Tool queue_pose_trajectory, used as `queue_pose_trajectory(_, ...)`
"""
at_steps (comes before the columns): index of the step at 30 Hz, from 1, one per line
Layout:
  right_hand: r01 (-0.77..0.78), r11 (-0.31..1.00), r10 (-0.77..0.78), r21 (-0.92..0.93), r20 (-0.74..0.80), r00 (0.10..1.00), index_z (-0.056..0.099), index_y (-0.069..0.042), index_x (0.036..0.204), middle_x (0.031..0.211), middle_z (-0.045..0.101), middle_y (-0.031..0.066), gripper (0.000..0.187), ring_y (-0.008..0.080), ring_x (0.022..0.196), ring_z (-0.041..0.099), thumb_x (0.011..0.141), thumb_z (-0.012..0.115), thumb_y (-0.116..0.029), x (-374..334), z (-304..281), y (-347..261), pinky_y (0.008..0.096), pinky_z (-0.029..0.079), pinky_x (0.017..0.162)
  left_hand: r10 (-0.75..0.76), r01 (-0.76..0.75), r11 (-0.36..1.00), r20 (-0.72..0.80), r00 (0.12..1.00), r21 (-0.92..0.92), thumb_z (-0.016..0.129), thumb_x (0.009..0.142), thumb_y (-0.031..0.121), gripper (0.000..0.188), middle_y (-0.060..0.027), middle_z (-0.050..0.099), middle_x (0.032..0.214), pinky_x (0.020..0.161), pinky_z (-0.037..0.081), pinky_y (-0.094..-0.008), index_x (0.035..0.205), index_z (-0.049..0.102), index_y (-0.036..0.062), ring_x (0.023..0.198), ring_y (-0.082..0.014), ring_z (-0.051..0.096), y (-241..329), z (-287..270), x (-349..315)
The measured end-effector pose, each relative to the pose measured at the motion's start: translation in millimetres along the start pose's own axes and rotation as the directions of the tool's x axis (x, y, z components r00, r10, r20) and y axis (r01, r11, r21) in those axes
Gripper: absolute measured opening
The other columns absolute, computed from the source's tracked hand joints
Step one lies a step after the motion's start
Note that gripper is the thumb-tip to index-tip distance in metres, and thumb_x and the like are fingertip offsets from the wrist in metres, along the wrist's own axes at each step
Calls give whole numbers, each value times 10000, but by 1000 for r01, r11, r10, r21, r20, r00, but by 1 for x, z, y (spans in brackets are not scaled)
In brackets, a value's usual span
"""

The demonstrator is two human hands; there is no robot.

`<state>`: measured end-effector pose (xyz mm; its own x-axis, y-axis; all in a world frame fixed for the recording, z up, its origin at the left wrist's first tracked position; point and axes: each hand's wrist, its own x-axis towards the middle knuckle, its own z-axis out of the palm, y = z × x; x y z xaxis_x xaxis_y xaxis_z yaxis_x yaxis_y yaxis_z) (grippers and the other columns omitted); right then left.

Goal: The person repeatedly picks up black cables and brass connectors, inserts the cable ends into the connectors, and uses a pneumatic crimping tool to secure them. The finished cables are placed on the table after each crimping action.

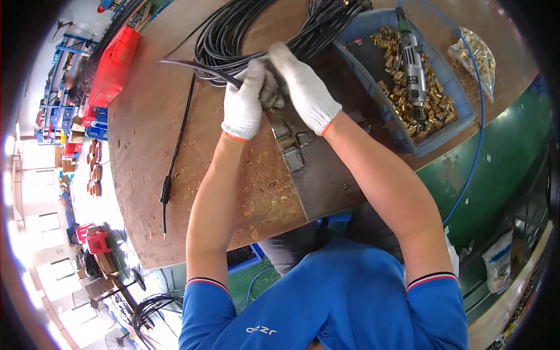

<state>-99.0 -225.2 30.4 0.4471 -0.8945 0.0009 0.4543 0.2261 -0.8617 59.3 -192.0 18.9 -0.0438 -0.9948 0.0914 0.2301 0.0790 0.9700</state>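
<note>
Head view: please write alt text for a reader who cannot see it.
A white-gloved left hand grips a black cable over a brown table, the right hand close beside it. Beyond lies a large cable coil; to the right, a blue tray holds brass-coloured fittings and a grey tool.

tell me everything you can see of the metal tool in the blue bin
The metal tool is slim and roughly cylindrical, its silvery-grey body broken by darker patches. Its far end has a dark green section, where a blue hose appears to join. It lies lengthwise in the blue bin, resting on small brass-coloured pieces, its near end among them.
</note>
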Motion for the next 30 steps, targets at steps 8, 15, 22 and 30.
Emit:
queue_pose_trajectory(8,41,970,-51,-239,-34,998,679,17,780,655,573,17,503,108,669,481,979,689,-445,14,-1,21,340,449,642,74,40,866,-206,976,499,564,984,23,189,-89,735,927,778,546,-338,1082,713,-39,867,-161,680,-9,17,7)
queue_pose_trajectory(15,247,887,-248,-390,50,968,770,-2,949,762,719,114,433,157,706,618,982,669,-422,4,-5,32,352,517,728,248,-211,959,-204,947,187,571,1081,78,182,-33,746,962,762,559,-292,1034,738,20,874,-100,673,-30,32,-7)
queue_pose_trajectory(22,263,888,-228,-377,135,964,743,5,951,781,705,76,410,108,777,598,1020,676,-393,15,-13,30,324,494,756,306,-223,918,-229,924,328,600,1043,73,131,-9,732,974,753,543,-300,1052,715,10,893,-91,646,-40,26,0)
queue_pose_trajectory(30,-20,992,-16,-127,-278,960,692,40,1327,1251,747,144,499,194,1066,686,1058,691,-380,-67,-8,3,319,540,969,-170,193,981,-548,819,-14,579,1115,523,506,-18,677,844,603,478,-305,970,740,66,672,-136,590,14,30,-85)
